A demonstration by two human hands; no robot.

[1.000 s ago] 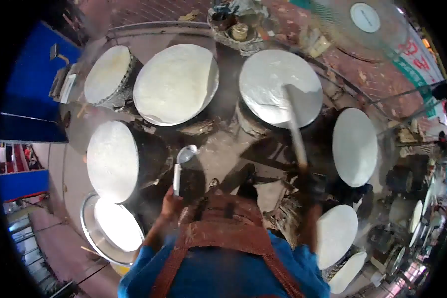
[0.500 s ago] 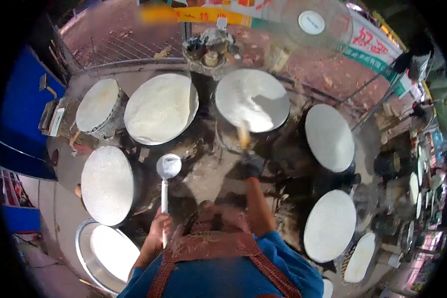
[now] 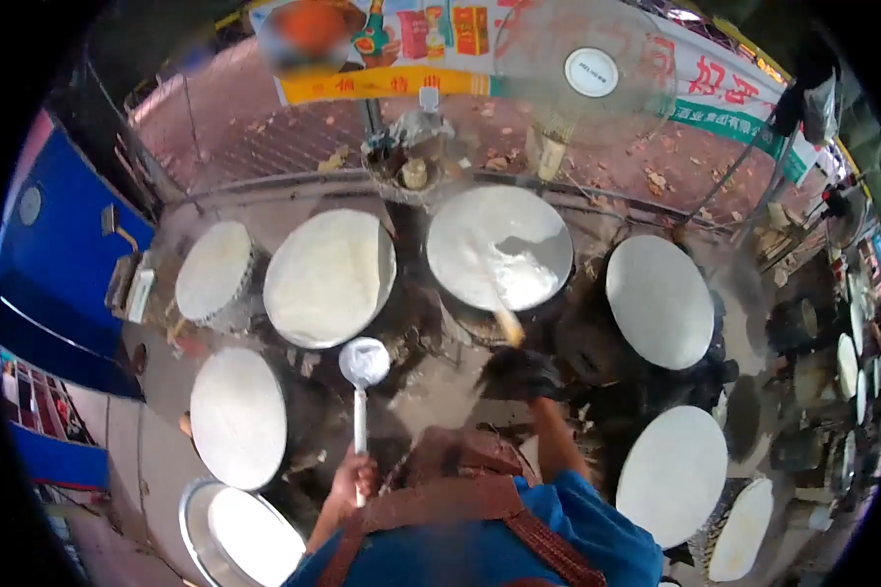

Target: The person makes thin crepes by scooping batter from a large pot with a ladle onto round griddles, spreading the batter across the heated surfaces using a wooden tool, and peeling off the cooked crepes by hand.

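My left hand (image 3: 354,476) is wrapped round the pale handle of a ladle (image 3: 365,362), whose bowl, coated white inside, hangs over the ground between the griddles. On my right hand (image 3: 522,377) is a dark glove. It grips the wooden handle of a spreading tool (image 3: 509,328), which reaches onto the round griddle (image 3: 455,225) ahead of me; motion blurs the tool's far end. White batter (image 3: 527,284) coats this griddle, thick and wet at the lower right, with a shadow across it. At lower left, a metal basin (image 3: 194,519) holds white liquid.
Round griddles covered in pale sheets curve around me, including one ahead left (image 3: 328,279), one at left (image 3: 237,419) and one at right (image 3: 661,301). Beyond them run a low rail and a printed banner (image 3: 392,86). A blue panel (image 3: 64,245) stands far left.
The view has tilted upward, showing more banner. My right hand and the spreading tool have shifted right along the near griddle edge, and the wet batter patch has changed shape. The ladle stays in my left hand.
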